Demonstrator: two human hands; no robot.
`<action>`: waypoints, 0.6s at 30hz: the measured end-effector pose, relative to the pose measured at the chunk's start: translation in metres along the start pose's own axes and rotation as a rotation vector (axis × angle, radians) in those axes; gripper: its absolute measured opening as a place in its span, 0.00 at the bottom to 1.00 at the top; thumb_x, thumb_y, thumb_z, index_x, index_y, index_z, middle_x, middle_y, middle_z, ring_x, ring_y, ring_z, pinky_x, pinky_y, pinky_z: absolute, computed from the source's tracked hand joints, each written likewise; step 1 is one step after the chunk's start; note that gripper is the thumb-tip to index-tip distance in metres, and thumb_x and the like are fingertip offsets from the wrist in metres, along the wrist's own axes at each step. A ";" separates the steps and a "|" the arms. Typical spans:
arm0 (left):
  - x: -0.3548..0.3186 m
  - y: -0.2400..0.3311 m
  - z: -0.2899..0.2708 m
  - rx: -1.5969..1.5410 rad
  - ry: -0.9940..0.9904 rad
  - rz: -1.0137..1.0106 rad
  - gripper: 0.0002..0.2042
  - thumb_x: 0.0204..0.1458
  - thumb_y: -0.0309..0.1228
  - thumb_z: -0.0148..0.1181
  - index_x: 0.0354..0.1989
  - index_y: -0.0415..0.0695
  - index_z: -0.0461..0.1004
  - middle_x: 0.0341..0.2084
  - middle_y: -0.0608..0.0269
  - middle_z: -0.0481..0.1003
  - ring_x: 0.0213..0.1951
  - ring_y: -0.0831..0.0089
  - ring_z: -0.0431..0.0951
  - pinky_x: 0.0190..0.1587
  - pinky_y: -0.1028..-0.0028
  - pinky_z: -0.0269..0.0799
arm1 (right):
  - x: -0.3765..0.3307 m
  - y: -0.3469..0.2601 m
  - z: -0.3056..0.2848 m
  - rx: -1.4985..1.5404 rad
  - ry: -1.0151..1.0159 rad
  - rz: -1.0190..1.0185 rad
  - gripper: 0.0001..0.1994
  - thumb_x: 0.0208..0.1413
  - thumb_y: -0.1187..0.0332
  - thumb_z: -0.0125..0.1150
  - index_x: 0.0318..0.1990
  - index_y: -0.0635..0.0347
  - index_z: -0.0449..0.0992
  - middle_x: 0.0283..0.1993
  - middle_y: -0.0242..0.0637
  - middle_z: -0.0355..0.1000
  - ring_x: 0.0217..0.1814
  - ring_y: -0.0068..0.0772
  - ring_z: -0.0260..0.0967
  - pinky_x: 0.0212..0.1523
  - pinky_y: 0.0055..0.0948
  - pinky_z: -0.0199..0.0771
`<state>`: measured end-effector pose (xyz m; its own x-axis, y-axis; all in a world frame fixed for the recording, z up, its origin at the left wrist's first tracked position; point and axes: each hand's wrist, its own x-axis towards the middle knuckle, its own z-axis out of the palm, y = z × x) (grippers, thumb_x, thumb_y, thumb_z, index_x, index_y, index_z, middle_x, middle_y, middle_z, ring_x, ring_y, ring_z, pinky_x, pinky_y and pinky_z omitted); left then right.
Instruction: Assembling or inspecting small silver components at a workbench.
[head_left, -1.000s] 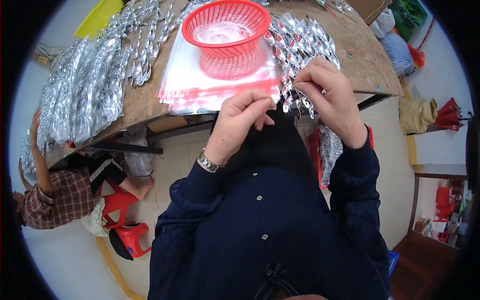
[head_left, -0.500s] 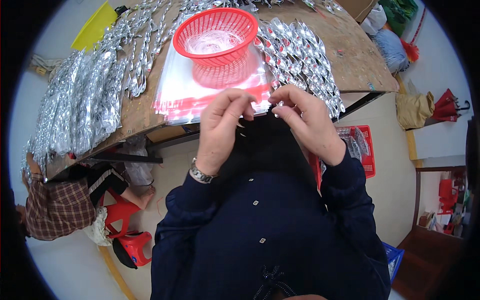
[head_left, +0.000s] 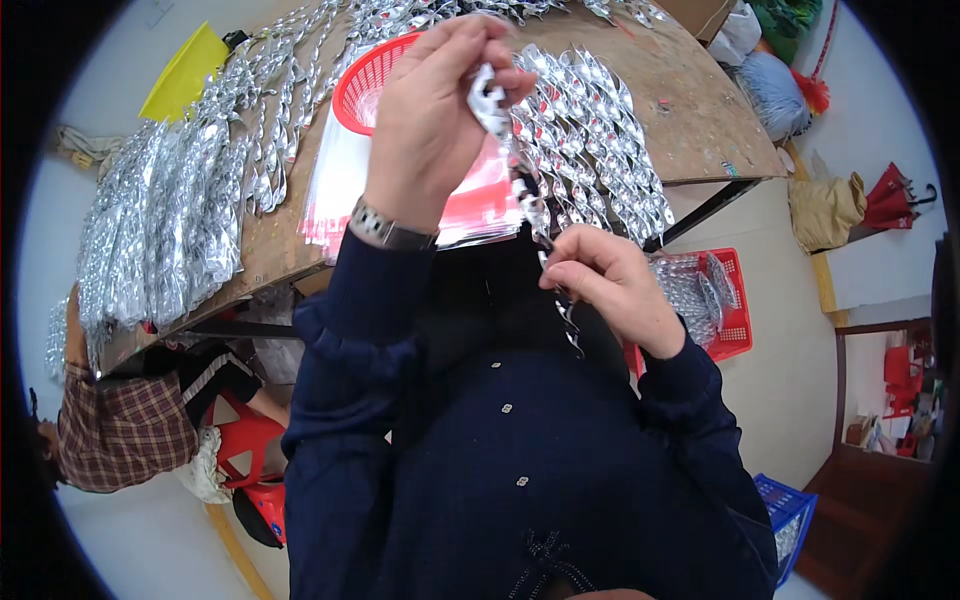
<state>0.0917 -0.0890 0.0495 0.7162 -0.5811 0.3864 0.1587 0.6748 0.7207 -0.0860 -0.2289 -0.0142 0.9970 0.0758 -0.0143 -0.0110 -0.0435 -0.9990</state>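
A shiny silver twisted strip (head_left: pixel 528 195) hangs in front of me, slanting down to the right. The fingers of my left hand (head_left: pixel 425 130) are closed round its upper end, raised over the table. Lower down, my right hand (head_left: pixel 625 290) pinches the strip between thumb and fingers, and its thin tail dangles below. Behind my left hand stands a red plastic basket (head_left: pixel 362 85), mostly hidden, on a stack of clear plastic bags (head_left: pixel 335 190) with red edges. Rows of similar twisted silver strips (head_left: pixel 590 140) lie to the right of the stack.
More silver strips (head_left: pixel 160 220) lie heaped on the left of the wooden table (head_left: pixel 700 120), near a yellow basin (head_left: pixel 185 75). Below on the right is a red crate (head_left: pixel 735 310) of strips. A person in a checked shirt (head_left: pixel 130 430) is at lower left by a red stool (head_left: pixel 245 430).
My left hand has risen and moved away from my right, which dropped slightly. The silver twisted strip now shows stretched between them; before, the hands were close together above the bag edges.
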 end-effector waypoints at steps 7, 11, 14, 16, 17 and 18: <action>0.004 -0.036 0.010 0.288 0.147 -0.091 0.18 0.61 0.32 0.50 0.56 0.34 0.63 0.43 0.56 0.72 0.45 0.68 0.74 0.49 0.68 0.72 | 0.010 -0.012 -0.042 -0.034 0.192 0.038 0.04 0.59 0.70 0.56 0.33 0.60 0.70 0.26 0.25 0.70 0.23 0.10 0.62 0.25 0.13 0.61; -0.026 -0.050 -0.007 0.601 0.152 -0.148 0.20 0.60 0.29 0.51 0.59 0.36 0.63 0.46 0.55 0.72 0.48 0.71 0.74 0.50 0.73 0.70 | 0.038 -0.015 -0.064 -0.179 0.247 0.021 0.06 0.58 0.68 0.57 0.33 0.61 0.71 0.24 0.23 0.67 0.22 0.11 0.62 0.23 0.14 0.60; -0.049 -0.066 -0.023 0.817 0.167 -0.061 0.17 0.53 0.27 0.57 0.50 0.33 0.71 0.39 0.56 0.72 0.42 0.72 0.75 0.45 0.74 0.71 | 0.064 -0.010 -0.074 -0.260 0.230 0.018 0.07 0.58 0.67 0.57 0.33 0.61 0.71 0.22 0.23 0.65 0.20 0.11 0.61 0.20 0.15 0.59; -0.059 -0.068 -0.027 0.956 0.165 -0.022 0.16 0.53 0.27 0.57 0.49 0.33 0.71 0.40 0.55 0.72 0.41 0.71 0.75 0.45 0.73 0.71 | 0.079 -0.009 -0.075 -0.343 0.229 0.028 0.09 0.57 0.66 0.58 0.31 0.62 0.72 0.20 0.25 0.65 0.18 0.13 0.61 0.18 0.18 0.60; -0.062 -0.068 -0.031 1.095 0.165 0.020 0.15 0.53 0.26 0.57 0.49 0.34 0.71 0.40 0.54 0.72 0.41 0.69 0.76 0.45 0.72 0.71 | 0.086 -0.009 -0.073 -0.340 0.225 0.027 0.09 0.57 0.66 0.58 0.31 0.62 0.72 0.20 0.25 0.65 0.18 0.13 0.61 0.18 0.18 0.60; -0.065 -0.072 -0.039 1.156 0.164 0.070 0.14 0.52 0.25 0.56 0.47 0.35 0.71 0.41 0.50 0.71 0.42 0.61 0.76 0.46 0.68 0.71 | 0.091 -0.010 -0.072 -0.430 0.233 0.009 0.10 0.55 0.66 0.59 0.30 0.64 0.73 0.20 0.30 0.68 0.19 0.18 0.65 0.20 0.22 0.64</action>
<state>0.0600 -0.0823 -0.0497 0.7914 -0.4365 0.4279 -0.5369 -0.1619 0.8279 0.0104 -0.2929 -0.0027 0.9881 -0.1496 0.0361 -0.0362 -0.4539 -0.8903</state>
